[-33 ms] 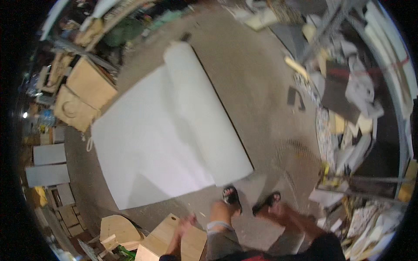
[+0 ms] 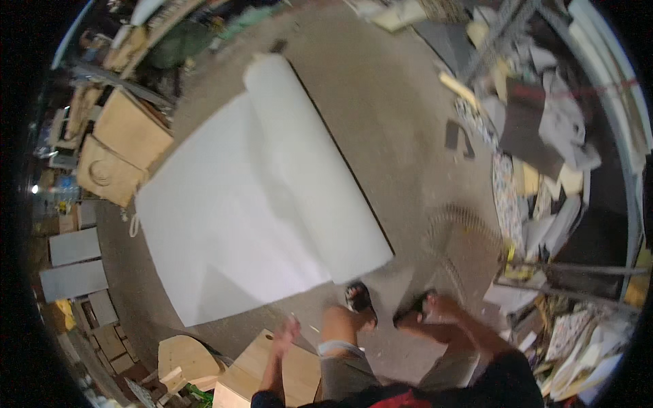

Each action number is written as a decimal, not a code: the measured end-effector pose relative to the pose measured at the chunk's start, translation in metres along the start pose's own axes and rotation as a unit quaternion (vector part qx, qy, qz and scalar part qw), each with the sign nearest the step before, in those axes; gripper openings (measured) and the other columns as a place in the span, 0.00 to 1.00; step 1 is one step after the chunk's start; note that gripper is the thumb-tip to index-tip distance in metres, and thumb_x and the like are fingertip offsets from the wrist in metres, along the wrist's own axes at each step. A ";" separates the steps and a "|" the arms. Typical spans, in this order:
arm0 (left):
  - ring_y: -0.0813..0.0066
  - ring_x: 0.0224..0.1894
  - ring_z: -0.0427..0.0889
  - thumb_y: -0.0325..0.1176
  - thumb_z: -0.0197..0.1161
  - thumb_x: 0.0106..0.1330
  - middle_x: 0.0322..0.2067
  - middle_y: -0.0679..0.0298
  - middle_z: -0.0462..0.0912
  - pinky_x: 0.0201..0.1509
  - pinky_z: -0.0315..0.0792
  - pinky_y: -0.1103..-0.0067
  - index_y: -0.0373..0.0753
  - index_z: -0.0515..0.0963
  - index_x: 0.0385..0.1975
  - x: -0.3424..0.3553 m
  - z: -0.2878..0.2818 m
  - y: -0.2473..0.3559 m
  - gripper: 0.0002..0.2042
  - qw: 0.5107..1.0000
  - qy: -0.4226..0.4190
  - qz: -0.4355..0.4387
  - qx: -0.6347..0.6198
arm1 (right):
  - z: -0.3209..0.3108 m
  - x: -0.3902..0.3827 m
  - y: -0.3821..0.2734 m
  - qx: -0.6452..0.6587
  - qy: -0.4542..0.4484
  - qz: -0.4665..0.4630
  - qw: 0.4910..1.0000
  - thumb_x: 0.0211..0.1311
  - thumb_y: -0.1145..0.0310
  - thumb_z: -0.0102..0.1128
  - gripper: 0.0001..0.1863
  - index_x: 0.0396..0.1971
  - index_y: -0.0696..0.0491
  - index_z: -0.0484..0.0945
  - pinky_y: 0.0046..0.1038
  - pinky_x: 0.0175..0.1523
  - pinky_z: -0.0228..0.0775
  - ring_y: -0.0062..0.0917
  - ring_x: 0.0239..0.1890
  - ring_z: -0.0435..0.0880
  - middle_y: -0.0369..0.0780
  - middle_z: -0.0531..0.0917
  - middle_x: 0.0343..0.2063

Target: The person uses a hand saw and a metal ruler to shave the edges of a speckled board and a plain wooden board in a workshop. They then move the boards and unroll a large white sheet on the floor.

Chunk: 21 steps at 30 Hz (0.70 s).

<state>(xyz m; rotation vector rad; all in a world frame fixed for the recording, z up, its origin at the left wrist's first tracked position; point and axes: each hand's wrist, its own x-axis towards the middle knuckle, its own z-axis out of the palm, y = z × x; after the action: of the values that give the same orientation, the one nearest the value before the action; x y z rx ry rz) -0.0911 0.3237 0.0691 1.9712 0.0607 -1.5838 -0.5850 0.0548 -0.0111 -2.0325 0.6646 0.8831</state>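
Note:
A big white sheet (image 2: 211,197) lies spread on the floor, and its right side is wound into a thick roll (image 2: 313,163) with a dark line along the far right edge. My left hand (image 2: 288,332) is raised in front of the sheet's near edge, above a light wooden box (image 2: 272,370). It holds nothing, and its fingers look apart though somewhat blurred. Over my right foot, close to the sandal, is my right hand (image 2: 443,306). Blur hides how its fingers are set. Neither hand touches the roll.
My sandalled feet (image 2: 360,302) stand at the roll's near end. Scraps of foam and cloth (image 2: 544,129) are heaped along the right. Wooden panels (image 2: 132,129) lean at the left, with a curved wooden piece (image 2: 183,360) below. A dark offcut (image 2: 459,139) lies on the floor.
Both my hands have risen slightly, away from my body. The whole view has shifted a little, so the sheet and roll appear slightly farther left and up.

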 end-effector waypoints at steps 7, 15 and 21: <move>0.57 0.59 0.75 0.67 0.49 0.70 0.62 0.52 0.72 0.59 0.71 0.62 0.35 0.63 0.68 0.273 0.045 0.025 0.40 0.984 0.094 0.144 0.050 | -0.096 0.221 0.163 -0.079 0.259 0.262 0.926 0.50 0.40 0.72 0.50 0.67 0.55 0.65 0.51 0.71 0.56 0.50 0.70 0.63 0.54 0.69 0.64; 0.62 0.61 0.72 0.62 0.55 0.70 0.64 0.49 0.69 0.62 0.69 0.65 0.30 0.61 0.68 0.459 0.093 0.069 0.41 0.979 0.060 0.185 -0.067 | -0.029 0.280 0.286 -0.093 0.110 0.286 0.947 0.52 0.52 0.74 0.28 0.51 0.51 0.82 0.48 0.51 0.74 0.42 0.50 0.84 0.45 0.86 0.44; 0.54 0.61 0.73 0.51 0.65 0.67 0.62 0.43 0.70 0.67 0.68 0.66 0.24 0.57 0.68 0.396 0.140 0.111 0.42 0.954 0.021 0.289 -0.081 | 0.153 0.144 0.290 -0.001 -0.033 0.308 0.951 0.48 0.62 0.74 0.29 0.52 0.55 0.80 0.45 0.50 0.75 0.49 0.51 0.82 0.51 0.82 0.51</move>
<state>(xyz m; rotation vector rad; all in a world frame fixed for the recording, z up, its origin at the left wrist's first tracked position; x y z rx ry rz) -0.0565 0.0377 -0.2556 1.6863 -0.3312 -1.1134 -0.7542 0.0056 -0.3229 -1.7999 1.2962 1.2935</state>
